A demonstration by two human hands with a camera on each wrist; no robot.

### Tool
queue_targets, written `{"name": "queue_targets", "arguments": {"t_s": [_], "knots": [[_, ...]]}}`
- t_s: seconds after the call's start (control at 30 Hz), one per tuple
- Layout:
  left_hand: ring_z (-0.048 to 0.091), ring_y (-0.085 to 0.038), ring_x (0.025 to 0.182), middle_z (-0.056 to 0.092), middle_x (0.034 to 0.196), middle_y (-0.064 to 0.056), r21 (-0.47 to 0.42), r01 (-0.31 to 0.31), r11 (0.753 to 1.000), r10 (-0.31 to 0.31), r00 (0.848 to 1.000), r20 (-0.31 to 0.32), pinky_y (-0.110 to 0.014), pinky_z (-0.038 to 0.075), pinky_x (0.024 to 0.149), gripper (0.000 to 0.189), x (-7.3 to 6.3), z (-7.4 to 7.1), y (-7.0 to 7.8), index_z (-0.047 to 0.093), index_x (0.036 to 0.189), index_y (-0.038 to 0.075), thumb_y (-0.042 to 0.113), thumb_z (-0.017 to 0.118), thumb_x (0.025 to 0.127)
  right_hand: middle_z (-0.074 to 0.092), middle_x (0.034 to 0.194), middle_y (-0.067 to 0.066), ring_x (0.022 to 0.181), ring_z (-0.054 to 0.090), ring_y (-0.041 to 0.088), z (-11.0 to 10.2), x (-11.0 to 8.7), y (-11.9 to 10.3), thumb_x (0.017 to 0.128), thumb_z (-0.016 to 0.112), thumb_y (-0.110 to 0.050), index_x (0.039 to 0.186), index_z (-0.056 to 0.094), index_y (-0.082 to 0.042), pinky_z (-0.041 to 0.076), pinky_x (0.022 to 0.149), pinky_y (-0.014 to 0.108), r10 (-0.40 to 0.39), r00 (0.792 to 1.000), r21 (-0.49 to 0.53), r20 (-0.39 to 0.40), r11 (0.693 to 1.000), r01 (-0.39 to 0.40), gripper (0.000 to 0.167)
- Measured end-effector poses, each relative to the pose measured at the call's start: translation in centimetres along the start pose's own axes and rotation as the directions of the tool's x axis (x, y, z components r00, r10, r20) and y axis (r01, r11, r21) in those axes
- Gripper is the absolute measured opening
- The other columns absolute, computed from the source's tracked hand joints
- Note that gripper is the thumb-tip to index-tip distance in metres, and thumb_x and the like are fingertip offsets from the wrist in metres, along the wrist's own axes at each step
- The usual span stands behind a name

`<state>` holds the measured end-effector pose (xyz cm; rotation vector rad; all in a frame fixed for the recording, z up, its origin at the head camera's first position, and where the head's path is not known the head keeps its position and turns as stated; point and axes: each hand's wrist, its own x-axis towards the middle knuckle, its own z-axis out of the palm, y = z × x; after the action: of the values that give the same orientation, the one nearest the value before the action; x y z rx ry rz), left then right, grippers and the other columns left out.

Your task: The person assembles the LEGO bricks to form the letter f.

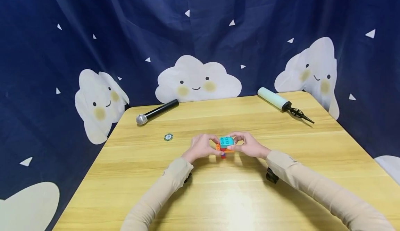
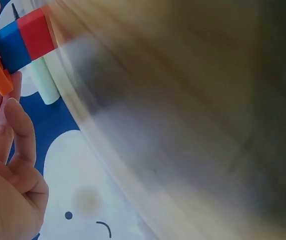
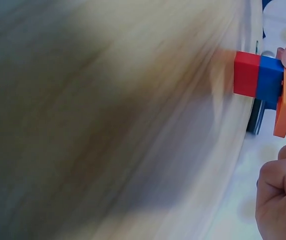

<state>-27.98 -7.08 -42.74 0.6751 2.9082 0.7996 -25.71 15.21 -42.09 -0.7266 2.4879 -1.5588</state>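
Note:
A small stack of toy building bricks (image 1: 223,155) is between both hands at the middle of the table. From the bottom it has a red brick (image 3: 246,73), a blue brick (image 3: 269,79), an orange piece (image 3: 285,112) wider than these, some red, and a teal brick (image 1: 226,142) with studs on top. My left hand (image 1: 201,146) pinches the stack from the left, near the orange piece. From the right, my right hand (image 1: 250,145) holds the teal brick between thumb and fingers. Whether the lowest brick touches the table is unclear. The fingers partly hide the middle layers.
A black microphone (image 1: 160,110) with a silver head lies at the back left of the wooden table (image 1: 150,175). Nearer is a round green-and-white chip (image 1: 168,137). A pale green hand pump (image 1: 275,100) with a black nozzle lies back right. A dark blue cloud-print curtain (image 1: 212,40) hangs behind.

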Motion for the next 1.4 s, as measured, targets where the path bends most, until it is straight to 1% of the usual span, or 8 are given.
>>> {"name": "queue_targets", "arguments": {"t_s": [0.17,0.33,0.5,0.73,0.93,1.07,1.23,1.4], "knots": [[0.057,-0.009,0.083,0.071,0.099,0.015,0.063,-0.038,0.997,0.038,0.999,0.007,-0.036,0.035,0.077,0.037,0.1,-0.5,0.3,0.071,0.093,0.031,0.055,0.08,0.065,0.064,0.081,0.01,0.078,0.055,0.018,0.0,0.1,-0.2,0.083,0.074,-0.011,0.119,0.062,0.0,0.039,0.074,0.034,0.002,1.0,0.008,-0.008,1.0,-0.002,0.04],[0.06,-0.009,0.095,0.071,0.094,0.02,0.022,-0.054,0.998,0.054,0.998,-0.008,-0.039,0.035,0.082,0.036,-0.1,-0.5,0.0,0.069,0.092,0.034,0.057,0.079,0.066,0.064,0.083,0.009,0.078,0.055,0.019,0.2,0.0,-0.1,0.082,0.074,-0.01,0.119,0.062,0.0,0.04,0.077,0.035,0.011,1.0,0.0,-0.017,1.0,-0.011,0.04],[0.06,-0.009,0.094,0.071,0.095,0.019,-0.004,-0.043,0.999,0.043,0.999,-0.016,-0.038,0.034,0.082,0.033,-0.2,-0.6,0.0,0.07,0.091,0.033,0.053,0.08,0.067,0.064,0.084,0.009,0.079,0.054,0.019,0.3,-0.1,-0.2,0.082,0.074,-0.01,0.119,0.062,0.0,0.039,0.078,0.036,0.004,1.0,0.001,-0.019,1.0,-0.004,0.04],[0.057,-0.009,0.082,0.07,0.099,0.018,0.013,-0.031,0.999,0.031,1.0,-0.006,-0.038,0.035,0.081,0.03,-0.1,-0.8,0.3,0.07,0.087,0.033,0.053,0.08,0.066,0.063,0.081,0.008,0.077,0.054,0.018,0.2,0.0,-0.5,0.082,0.074,-0.009,0.119,0.062,0.001,0.04,0.072,0.033,-0.004,1.0,-0.005,-0.007,1.0,0.004,0.04],[0.055,-0.008,0.079,0.071,0.104,0.015,0.03,-0.034,0.999,0.034,0.999,0.008,-0.035,0.034,0.078,0.032,-0.1,-0.8,0.3,0.071,0.091,0.032,0.053,0.078,0.068,0.063,0.08,0.01,0.078,0.054,0.018,0.2,0.1,-0.5,0.083,0.073,-0.01,0.12,0.062,0.002,0.04,0.07,0.031,0.016,1.0,-0.005,-0.008,1.0,-0.016,0.04],[0.049,-0.009,0.068,0.072,0.094,0.012,0.058,-0.045,0.997,0.045,0.999,0.01,-0.032,0.033,0.071,0.032,-0.4,-0.9,0.3,0.071,0.091,0.031,0.054,0.077,0.07,0.063,0.082,0.01,0.078,0.053,0.018,0.5,0.2,-0.5,0.083,0.073,-0.012,0.119,0.062,0.001,0.04,0.067,0.03,0.032,0.999,-0.015,-0.012,0.999,-0.032,0.04],[0.046,-0.007,0.066,0.072,0.091,0.013,0.088,-0.035,0.995,0.034,0.999,0.012,-0.03,0.033,0.07,0.031,-0.9,-0.8,0.4,0.071,0.091,0.03,0.052,0.078,0.07,0.063,0.087,0.012,0.08,0.053,0.02,0.7,0.0,-0.6,0.084,0.073,-0.014,0.118,0.063,-0.001,0.041,0.069,0.031,0.039,0.999,-0.027,0.001,0.999,-0.039,0.038],[0.044,-0.007,0.063,0.072,0.097,0.014,0.117,-0.062,0.991,0.062,0.998,0.001,-0.028,0.034,0.067,0.034,-1.0,-1.0,0.9,0.072,0.096,0.029,0.052,0.078,0.071,0.064,0.094,0.01,0.082,0.054,0.016,0.3,-0.6,-1.5,0.084,0.073,-0.019,0.124,0.059,-0.004,0.043,0.071,0.03,0.02,1.0,-0.124,0.011,0.992,-0.018,0.045]]}}
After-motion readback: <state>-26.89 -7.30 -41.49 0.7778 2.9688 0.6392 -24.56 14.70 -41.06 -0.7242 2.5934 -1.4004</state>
